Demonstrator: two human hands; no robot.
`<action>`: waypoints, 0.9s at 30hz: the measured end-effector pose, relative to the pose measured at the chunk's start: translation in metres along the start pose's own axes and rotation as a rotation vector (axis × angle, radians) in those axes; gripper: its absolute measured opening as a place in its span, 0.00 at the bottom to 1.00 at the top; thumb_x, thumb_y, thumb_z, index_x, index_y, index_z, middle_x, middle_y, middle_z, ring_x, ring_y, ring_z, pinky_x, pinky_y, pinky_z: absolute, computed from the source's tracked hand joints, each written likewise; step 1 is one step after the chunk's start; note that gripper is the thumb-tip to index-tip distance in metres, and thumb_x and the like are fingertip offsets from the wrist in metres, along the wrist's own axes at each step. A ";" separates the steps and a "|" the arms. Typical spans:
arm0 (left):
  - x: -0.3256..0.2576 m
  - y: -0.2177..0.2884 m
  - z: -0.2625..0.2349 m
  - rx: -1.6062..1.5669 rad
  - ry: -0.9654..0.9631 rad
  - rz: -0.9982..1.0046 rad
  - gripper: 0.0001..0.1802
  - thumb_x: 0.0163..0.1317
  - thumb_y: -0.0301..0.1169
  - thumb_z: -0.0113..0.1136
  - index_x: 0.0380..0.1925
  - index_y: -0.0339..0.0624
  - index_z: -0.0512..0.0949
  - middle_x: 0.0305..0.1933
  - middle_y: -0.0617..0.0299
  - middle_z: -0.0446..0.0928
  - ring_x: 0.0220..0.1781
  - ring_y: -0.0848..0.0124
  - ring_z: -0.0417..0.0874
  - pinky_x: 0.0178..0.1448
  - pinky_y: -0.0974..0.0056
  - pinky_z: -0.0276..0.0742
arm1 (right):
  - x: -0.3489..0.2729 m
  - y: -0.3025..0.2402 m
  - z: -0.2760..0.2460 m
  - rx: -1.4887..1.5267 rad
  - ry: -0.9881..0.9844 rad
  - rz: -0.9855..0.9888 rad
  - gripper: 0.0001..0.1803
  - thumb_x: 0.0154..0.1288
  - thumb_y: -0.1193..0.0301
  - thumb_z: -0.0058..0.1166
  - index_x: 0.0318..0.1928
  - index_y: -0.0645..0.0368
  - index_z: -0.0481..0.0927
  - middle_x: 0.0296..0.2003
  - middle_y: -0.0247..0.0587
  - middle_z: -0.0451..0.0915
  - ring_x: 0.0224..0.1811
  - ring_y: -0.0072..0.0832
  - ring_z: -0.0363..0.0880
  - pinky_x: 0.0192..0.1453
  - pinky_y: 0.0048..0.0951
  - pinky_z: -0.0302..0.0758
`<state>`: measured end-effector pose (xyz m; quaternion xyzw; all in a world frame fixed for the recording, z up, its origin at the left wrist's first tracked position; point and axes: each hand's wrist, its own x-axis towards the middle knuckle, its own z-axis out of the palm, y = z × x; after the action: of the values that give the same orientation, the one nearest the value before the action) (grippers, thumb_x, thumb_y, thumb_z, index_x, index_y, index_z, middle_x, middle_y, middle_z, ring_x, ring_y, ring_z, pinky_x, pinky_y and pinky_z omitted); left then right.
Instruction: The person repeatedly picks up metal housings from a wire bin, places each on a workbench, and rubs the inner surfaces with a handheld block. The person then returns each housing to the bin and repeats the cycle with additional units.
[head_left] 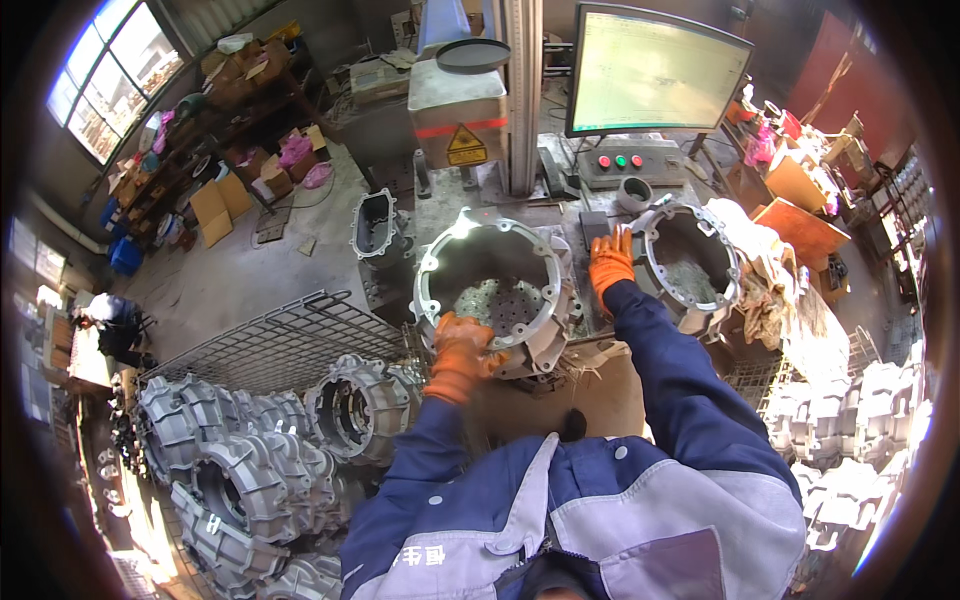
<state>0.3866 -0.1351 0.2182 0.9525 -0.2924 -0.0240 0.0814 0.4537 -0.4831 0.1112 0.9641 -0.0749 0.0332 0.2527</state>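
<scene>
My left hand, in an orange glove, is at the near left rim of a ring-shaped grey metal housing on the workbench. Its fingers look curled over that rim, slightly blurred. My right hand, gloved in orange too, lies between a small dark block and the left edge of a second metal housing. The fingers of that hand stretch forward; whether they touch the block or the housing I cannot tell. A bright spot shows on the first housing's far left rim, below a boxy machine head.
Behind the bench stand a monitor and a control box with coloured buttons. A smaller oblong casting sits left of the first housing. Wire cages hold stacked housings at left and more castings at right. A cloth hangs at right.
</scene>
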 end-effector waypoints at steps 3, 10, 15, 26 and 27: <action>0.000 -0.006 0.010 0.006 0.078 0.045 0.26 0.36 0.64 0.67 0.23 0.55 0.84 0.30 0.57 0.81 0.39 0.54 0.82 0.52 0.54 0.72 | 0.016 -0.015 0.026 0.105 -0.161 0.020 0.24 0.75 0.67 0.33 0.64 0.61 0.72 0.65 0.54 0.72 0.76 0.53 0.57 0.80 0.63 0.37; 0.000 -0.006 0.012 -0.016 0.204 0.117 0.28 0.35 0.65 0.66 0.21 0.52 0.84 0.23 0.59 0.79 0.31 0.56 0.80 0.46 0.56 0.71 | -0.015 0.006 -0.017 0.309 0.043 -0.072 0.23 0.73 0.68 0.35 0.62 0.57 0.75 0.64 0.46 0.74 0.74 0.47 0.61 0.79 0.54 0.47; 0.006 0.034 -0.025 -0.028 0.078 -0.074 0.38 0.42 0.55 0.72 0.54 0.51 0.78 0.52 0.54 0.79 0.59 0.58 0.77 0.71 0.51 0.60 | -0.143 0.026 -0.065 1.053 0.242 -0.063 0.14 0.61 0.61 0.57 0.44 0.53 0.83 0.27 0.47 0.82 0.34 0.48 0.82 0.41 0.48 0.76; 0.170 0.292 0.016 -0.168 0.131 0.557 0.39 0.47 0.49 0.72 0.57 0.43 0.75 0.55 0.51 0.78 0.57 0.52 0.77 0.64 0.52 0.70 | -0.287 0.126 0.057 2.956 -0.698 1.011 0.35 0.67 0.47 0.60 0.63 0.59 0.71 0.61 0.46 0.74 0.65 0.43 0.72 0.63 0.46 0.73; 0.184 0.308 0.025 -0.135 0.084 0.589 0.39 0.47 0.50 0.73 0.58 0.43 0.74 0.57 0.52 0.78 0.60 0.53 0.76 0.65 0.53 0.69 | -0.287 0.127 0.063 3.021 -0.586 1.012 0.30 0.69 0.50 0.58 0.62 0.57 0.72 0.60 0.46 0.74 0.66 0.44 0.72 0.64 0.47 0.73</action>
<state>0.3661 -0.4935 0.2459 0.8193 -0.5502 0.0204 0.1600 0.1513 -0.5866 0.0882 -0.1709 0.3118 0.0274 0.9343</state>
